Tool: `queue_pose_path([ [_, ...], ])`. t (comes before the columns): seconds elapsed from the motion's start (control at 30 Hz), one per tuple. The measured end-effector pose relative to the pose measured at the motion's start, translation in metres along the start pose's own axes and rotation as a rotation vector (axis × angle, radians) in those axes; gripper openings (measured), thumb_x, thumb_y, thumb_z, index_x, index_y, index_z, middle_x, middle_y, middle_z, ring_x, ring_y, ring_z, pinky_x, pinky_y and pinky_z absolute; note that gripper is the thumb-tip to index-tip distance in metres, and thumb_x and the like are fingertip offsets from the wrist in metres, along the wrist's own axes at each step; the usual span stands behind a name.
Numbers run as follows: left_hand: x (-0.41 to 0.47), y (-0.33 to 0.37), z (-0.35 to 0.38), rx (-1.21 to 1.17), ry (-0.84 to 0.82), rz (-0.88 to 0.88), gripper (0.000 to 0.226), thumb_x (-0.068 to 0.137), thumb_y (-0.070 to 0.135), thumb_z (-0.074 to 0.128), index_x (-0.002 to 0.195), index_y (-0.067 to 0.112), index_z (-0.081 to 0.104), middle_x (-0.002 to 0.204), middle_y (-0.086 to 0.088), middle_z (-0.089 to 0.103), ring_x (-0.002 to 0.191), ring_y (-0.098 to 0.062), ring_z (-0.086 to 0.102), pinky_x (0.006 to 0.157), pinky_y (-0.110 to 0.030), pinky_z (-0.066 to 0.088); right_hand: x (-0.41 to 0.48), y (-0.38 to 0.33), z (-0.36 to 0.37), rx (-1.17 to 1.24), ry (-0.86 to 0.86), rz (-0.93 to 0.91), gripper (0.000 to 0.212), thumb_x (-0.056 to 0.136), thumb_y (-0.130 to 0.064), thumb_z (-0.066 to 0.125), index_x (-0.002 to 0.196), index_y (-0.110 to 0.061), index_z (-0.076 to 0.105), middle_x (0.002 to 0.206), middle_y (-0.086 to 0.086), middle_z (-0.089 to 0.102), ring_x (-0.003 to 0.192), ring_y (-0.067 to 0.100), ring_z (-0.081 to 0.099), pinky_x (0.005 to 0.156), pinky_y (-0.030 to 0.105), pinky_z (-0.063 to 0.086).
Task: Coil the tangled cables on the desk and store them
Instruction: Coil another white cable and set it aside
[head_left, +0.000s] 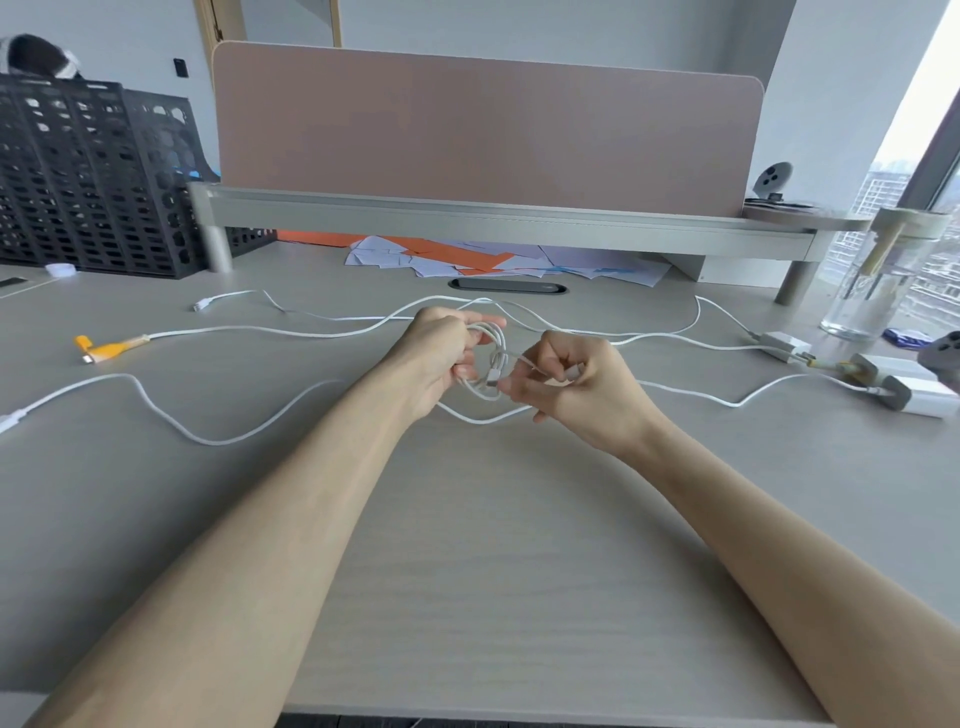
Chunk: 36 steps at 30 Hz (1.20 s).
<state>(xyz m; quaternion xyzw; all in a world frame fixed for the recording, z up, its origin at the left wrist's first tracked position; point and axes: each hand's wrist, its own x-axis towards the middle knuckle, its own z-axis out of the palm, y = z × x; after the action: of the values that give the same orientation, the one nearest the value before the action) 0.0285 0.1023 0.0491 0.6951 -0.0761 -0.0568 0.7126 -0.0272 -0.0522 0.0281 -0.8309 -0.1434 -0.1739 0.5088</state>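
White coiled cable (492, 358) sits between both hands, just above the middle of the pale wood-grain bench (493, 561), in the head view. The left hand (434, 356) grips the small bundle of loops, its fingers (480, 318) curled round the far side of the coil. The right hand (582, 389) pinches the cable's plug end between thumb and curled fingers, just beside the coil, and a short run of cord leads from that pinch into the loops. More loose white cables (291, 332) lie spread across the bench behind and beside the hands, crossing one another; one ends at the left in an orange multi-plug tip (106, 348), another snakes along the near left (171, 423). At the right edge lie white charger blocks (922, 397) and a small white adapter (779, 345), each with cord attached. Behind the cables stands a grey riser shelf (493, 215) carrying a pink divider panel (488, 130), with orange and white paper scraps (467, 260) beneath it. A black perforated crate (88, 176) stands at the far left, and a clear glass bottle (867, 291) at the far right near the window.
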Motion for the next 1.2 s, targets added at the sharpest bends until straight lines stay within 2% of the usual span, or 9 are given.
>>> queue_pose_path([
  [0.13,-0.002,0.0,0.001,-0.006,-0.017,-0.013,0.035,0.096,-0.011,0.033,0.107,-0.003,0.065,0.065,-0.001,0.047,0.046,-0.008,0.022,0.041,-0.018,0.022,-0.001,0.0,0.001,-0.06,0.032,-0.016,0.059,0.08,-0.017,0.079,0.056,-0.023,0.025,0.062,0.003,0.043,0.056,0.028,0.042,0.056,0.046,0.049],
  [0.27,-0.003,0.001,-0.002,-0.034,-0.034,-0.03,0.035,0.095,-0.012,0.031,0.107,-0.004,0.063,0.069,-0.003,0.049,0.045,-0.007,0.021,0.04,-0.017,0.021,0.004,-0.002,-0.016,0.108,0.107,0.076,0.06,0.087,-0.007,0.071,0.052,-0.02,0.024,0.055,0.01,0.041,0.052,0.018,0.053,0.051,0.03,0.048],
  [0.4,-0.003,0.005,-0.006,-0.083,-0.049,-0.042,0.035,0.094,-0.013,0.029,0.104,-0.003,0.062,0.066,0.0,0.051,0.042,-0.006,0.021,0.042,-0.017,0.02,0.008,0.004,-0.033,0.108,0.141,0.166,0.06,0.086,-0.007,0.072,0.055,-0.02,0.024,0.054,0.003,0.039,0.055,0.016,0.056,0.051,0.029,0.049],
  [0.53,-0.004,0.005,-0.007,-0.074,-0.077,-0.039,0.037,0.094,-0.012,0.029,0.106,-0.002,0.062,0.051,0.008,0.05,0.044,-0.006,0.021,0.042,-0.017,0.021,0.011,0.006,-0.033,0.379,0.203,0.341,0.048,0.082,-0.006,0.077,0.062,-0.02,0.035,0.062,0.002,0.06,0.058,0.014,0.065,0.051,0.025,0.053],
  [0.63,-0.009,0.006,-0.004,-0.043,-0.157,-0.009,0.037,0.094,-0.012,0.03,0.105,0.0,0.063,0.052,0.01,0.047,0.047,-0.006,0.021,0.045,-0.018,0.02,0.01,0.008,-0.024,0.552,0.251,0.438,0.029,0.083,0.001,0.074,0.084,-0.015,0.05,0.074,0.005,0.068,0.065,0.016,0.072,0.055,0.026,0.057],
  [0.83,-0.014,0.008,0.006,-0.055,-0.235,0.043,0.034,0.095,-0.011,0.034,0.112,0.004,0.059,0.062,0.008,0.052,0.047,-0.006,0.026,0.046,-0.019,0.023,0.006,0.015,-0.01,0.03,0.181,0.288,0.011,0.086,-0.004,0.067,0.092,-0.013,0.069,0.073,0.002,0.064,0.067,0.009,0.067,0.054,0.024,0.057],
  [0.93,-0.015,0.009,0.008,-0.081,-0.192,0.037,0.028,0.096,-0.009,0.038,0.11,0.009,0.054,0.069,0.001,0.049,0.047,-0.006,0.028,0.045,-0.019,0.025,0.004,0.009,-0.006,-0.274,0.11,0.107,0.035,0.086,0.006,0.048,0.09,-0.014,0.076,0.078,0.008,0.066,0.065,0.016,0.065,0.056,0.023,0.059],
  [1.07,-0.014,0.009,0.008,-0.081,-0.165,0.033,0.025,0.095,-0.009,0.038,0.105,0.011,0.05,0.072,-0.001,0.044,0.047,-0.006,0.029,0.044,-0.019,0.025,0.003,0.0,-0.003,-0.256,0.042,0.027,0.042,0.083,0.016,0.042,0.092,-0.005,0.077,0.086,0.013,0.06,0.062,0.006,0.066,0.057,0.025,0.06],
  [1.2,-0.014,0.008,0.01,-0.081,-0.132,0.033,0.024,0.096,-0.009,0.038,0.109,0.009,0.047,0.07,-0.001,0.044,0.049,-0.007,0.028,0.044,-0.019,0.024,0.003,-0.003,-0.004,-0.089,0.092,0.055,0.024,0.083,0.01,0.063,0.096,-0.01,0.068,0.082,0.01,0.069,0.057,0.018,0.068,0.053,0.027,0.057],
])
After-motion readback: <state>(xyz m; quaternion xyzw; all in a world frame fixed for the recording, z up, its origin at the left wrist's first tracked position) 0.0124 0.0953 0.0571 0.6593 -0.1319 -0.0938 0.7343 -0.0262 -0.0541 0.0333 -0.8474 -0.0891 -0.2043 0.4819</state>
